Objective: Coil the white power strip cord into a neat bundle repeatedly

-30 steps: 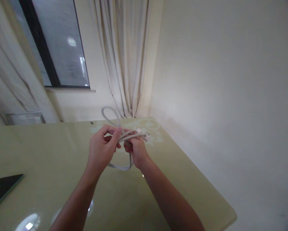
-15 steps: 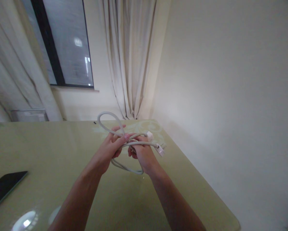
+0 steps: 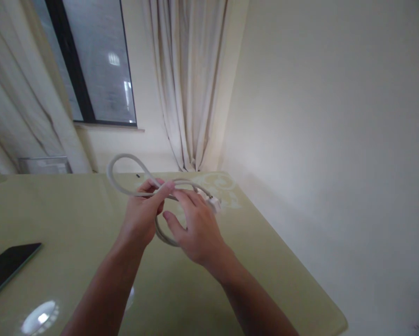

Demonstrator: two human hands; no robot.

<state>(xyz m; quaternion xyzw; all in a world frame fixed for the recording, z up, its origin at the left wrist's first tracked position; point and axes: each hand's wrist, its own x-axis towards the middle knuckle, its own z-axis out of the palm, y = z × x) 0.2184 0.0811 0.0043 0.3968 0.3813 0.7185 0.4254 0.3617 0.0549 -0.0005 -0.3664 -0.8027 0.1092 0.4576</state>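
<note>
A pale grey cable [image 3: 111,173] is looped in the air above the table. My left hand [image 3: 142,210] is closed on its crossing strands, the thumb pressing from above, and one large loop sticks out to the left. My right hand [image 3: 198,228] is over the cable's right side, palm down, with the fingers stretched toward my left thumb and its own thumb spread apart. Its fingertips appear to touch the strands. White plug ends [image 3: 213,204] show just beyond the right hand's knuckles. A lower loop [image 3: 163,236] hangs between the hands, partly hidden by the right hand.
The glossy greenish table [image 3: 72,214] has its right edge along a plain wall [image 3: 328,140]. A dark flat device [image 3: 9,268] lies at the left. A small black object [image 3: 138,176] is near the back edge. Curtains [image 3: 191,84] and a window [image 3: 100,60] stand behind.
My right hand has come out from under the strands and turned palm down over them. My left hand and the big loop have shifted left; the plugs have moved slightly left too.
</note>
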